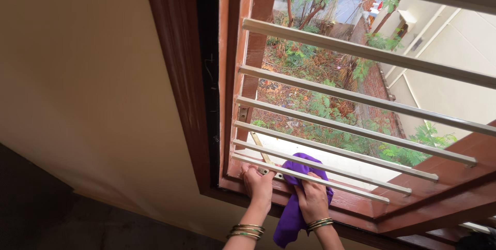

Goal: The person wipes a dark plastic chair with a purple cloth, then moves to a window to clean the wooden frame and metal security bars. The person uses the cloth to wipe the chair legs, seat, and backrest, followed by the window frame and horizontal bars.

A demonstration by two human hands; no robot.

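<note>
My left hand [257, 183] grips the lowest cream bar of the window grille [330, 92] near its left end, by the brown wooden frame [178, 74]. My right hand [312, 198] presses a purple cloth [294, 214] against the same lowest bar. The cloth is bunched over the bar, and its tail hangs down below the sill. Both wrists carry several bangles.
A cream wall [77, 84] lies left of the window. Outside are green plants [320, 105], a brick wall [377, 89] and a pale building [449, 58]. A metal window stay [261, 152] runs behind the lower bars.
</note>
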